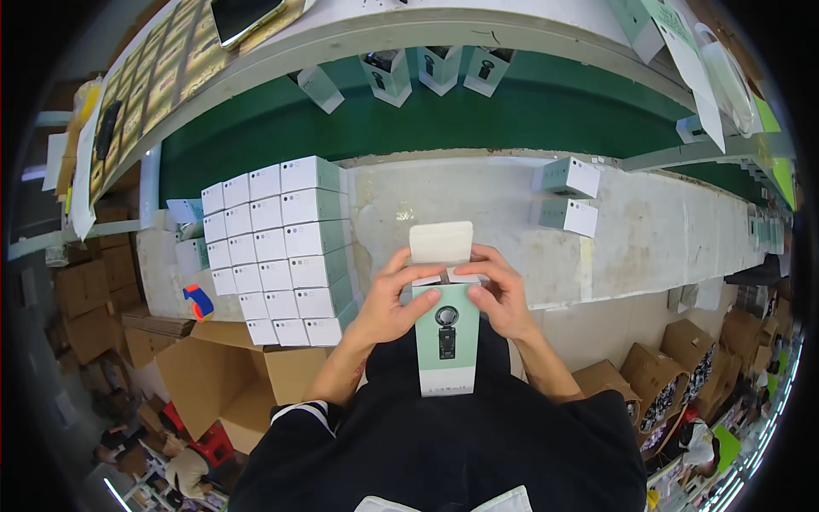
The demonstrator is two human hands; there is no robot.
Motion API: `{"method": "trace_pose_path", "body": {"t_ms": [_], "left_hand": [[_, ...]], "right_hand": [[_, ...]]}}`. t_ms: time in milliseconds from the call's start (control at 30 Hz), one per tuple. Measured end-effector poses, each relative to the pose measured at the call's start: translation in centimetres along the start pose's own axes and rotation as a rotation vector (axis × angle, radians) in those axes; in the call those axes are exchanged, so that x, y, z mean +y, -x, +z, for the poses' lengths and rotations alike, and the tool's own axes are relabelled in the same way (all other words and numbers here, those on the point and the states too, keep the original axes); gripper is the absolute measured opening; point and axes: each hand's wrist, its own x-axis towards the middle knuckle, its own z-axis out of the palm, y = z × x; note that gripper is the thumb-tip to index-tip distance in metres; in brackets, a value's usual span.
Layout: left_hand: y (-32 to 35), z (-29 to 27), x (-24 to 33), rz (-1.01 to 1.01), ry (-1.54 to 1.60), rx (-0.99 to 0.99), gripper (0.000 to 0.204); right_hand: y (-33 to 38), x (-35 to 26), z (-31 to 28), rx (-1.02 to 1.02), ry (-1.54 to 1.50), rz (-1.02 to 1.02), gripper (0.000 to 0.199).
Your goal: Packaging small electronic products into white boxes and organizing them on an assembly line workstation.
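Observation:
Between my hands, close to my body, is a tall mint-green and white carton (446, 341) with a dark device pictured on its front. Its white top flap (441, 242) stands up and open at the far side. My left hand (397, 299) grips the left side near the top, thumb on the front and fingers over the opening. My right hand (498, 294) holds the right side the same way, fingers curled over the small side flaps. What is inside the carton is hidden by my fingers and the flaps.
To the left, a stack of closed white-ended cartons (281, 247) stands on the worktable (444, 188). Two more cartons (570, 198) lie on the right. Open cartons (438, 68) stand on the green belt (375, 128) beyond. A large cardboard box (205, 384) gapes at lower left, near a tape roll (199, 302).

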Motion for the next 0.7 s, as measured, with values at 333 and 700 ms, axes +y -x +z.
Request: {"method": "trace_pose_path", "body": {"t_ms": [333, 700], "left_hand": [[0.0, 1.5, -1.5, 0.133, 0.364, 0.12, 0.023], [-1.8, -0.2, 0.5, 0.01, 0.249, -0.108, 0.018]], "right_hand": [[-0.5, -1.3, -1.8, 0.062, -0.066, 0.011, 0.02], [-1.9, -4.1, -2.3, -0.191, 0.158, 0.067, 0.023]]}}
